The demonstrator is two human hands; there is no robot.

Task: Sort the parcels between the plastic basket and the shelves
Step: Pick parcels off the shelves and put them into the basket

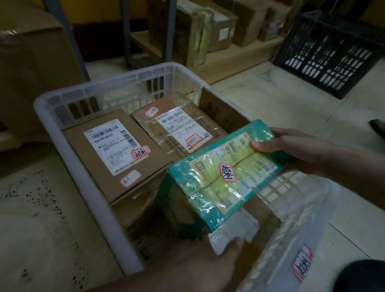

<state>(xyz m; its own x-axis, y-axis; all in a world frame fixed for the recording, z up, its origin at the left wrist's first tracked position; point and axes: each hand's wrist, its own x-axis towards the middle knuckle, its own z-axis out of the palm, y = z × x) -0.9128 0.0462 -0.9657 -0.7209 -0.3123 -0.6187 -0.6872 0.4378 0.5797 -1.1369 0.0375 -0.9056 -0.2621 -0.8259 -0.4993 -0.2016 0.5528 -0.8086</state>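
Observation:
A white plastic basket (58, 136) stands on the floor with several brown cardboard parcels inside, two with white labels facing up (112, 148) (181, 128). Above its near right corner, a teal and green parcel wrapped in clear tape (224, 173) is held by both hands. My right hand (286, 147) grips its far end, thumb on top. My left hand (207, 262) holds its near end from below, where a grey-white flap hangs; the fingers under the parcel are hidden.
A low wooden shelf (233, 57) at the back carries several upright cardboard parcels. A black plastic crate (330, 54) leans at the right. A large cardboard box (23, 57) stands at the left. Pale tiled floor lies to the right of the basket.

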